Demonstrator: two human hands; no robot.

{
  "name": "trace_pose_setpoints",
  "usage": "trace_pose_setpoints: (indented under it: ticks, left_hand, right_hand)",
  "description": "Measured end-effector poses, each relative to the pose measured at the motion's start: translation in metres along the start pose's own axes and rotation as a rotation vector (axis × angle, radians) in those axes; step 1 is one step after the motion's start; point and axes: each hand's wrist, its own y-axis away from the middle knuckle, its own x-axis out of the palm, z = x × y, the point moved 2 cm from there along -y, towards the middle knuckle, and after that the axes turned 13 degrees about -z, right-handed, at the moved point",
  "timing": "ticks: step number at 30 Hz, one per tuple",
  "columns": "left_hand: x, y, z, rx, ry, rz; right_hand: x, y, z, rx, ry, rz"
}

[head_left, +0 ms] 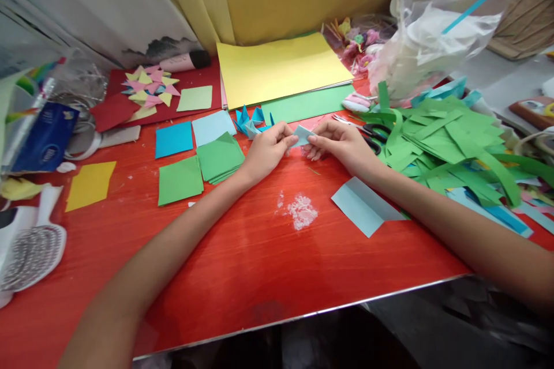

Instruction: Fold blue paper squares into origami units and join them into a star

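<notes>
Both my hands meet over the middle of the red table (259,265), pinching a small folded light blue paper piece (303,135). My left hand (267,149) grips its left end with curled fingers. My right hand (340,145) holds its right end between thumb and fingers. Just behind my left hand lie several folded blue paper points (250,121). A folded light blue sheet (363,205) lies flat beside my right forearm.
Green paper squares (220,157), a blue square (173,139), a yellow square (90,184) lie left. A heap of green strips (450,138) and scissors (367,128) sit right. Yellow card (281,66), a plastic bag (433,29), a hairbrush (30,253) surround.
</notes>
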Motion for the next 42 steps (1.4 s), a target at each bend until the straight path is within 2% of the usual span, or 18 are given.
trace_pose_setpoints:
  ticks: [8,11,17,22,27,31,34,38,42]
  left_hand:
    - [0.002,0.002,-0.008,0.032,-0.019,0.077]
    - [0.002,0.003,-0.009,0.050,-0.022,0.062]
    - [0.004,0.002,-0.005,-0.055,0.183,0.140]
    - [0.004,0.001,-0.001,-0.047,0.209,0.103]
    - [0.004,0.000,-0.001,-0.165,0.243,0.009]
    - [0.004,-0.001,-0.002,-0.186,0.258,0.013]
    - [0.002,-0.002,-0.001,-0.178,0.270,-0.003]
    - [-0.001,-0.002,0.002,-0.098,0.279,-0.062]
    - [-0.001,0.000,0.001,-0.055,0.258,-0.030]
  right_hand:
    - [0.002,0.003,0.001,0.021,0.083,0.161]
    - [0.003,0.004,0.001,0.014,0.127,0.193]
    - [0.002,0.003,-0.001,-0.044,0.132,0.127]
    - [0.002,0.003,0.000,-0.041,0.110,0.120]
    - [0.002,0.002,0.001,0.038,0.039,0.118]
    - [0.002,0.001,0.000,0.036,-0.008,0.133]
    - [0.001,0.000,-0.001,0.051,-0.025,0.078]
    - [0.000,-0.001,-0.003,0.040,-0.032,0.021]
    - [-0.001,-0.002,-0.004,0.040,-0.034,0.013]
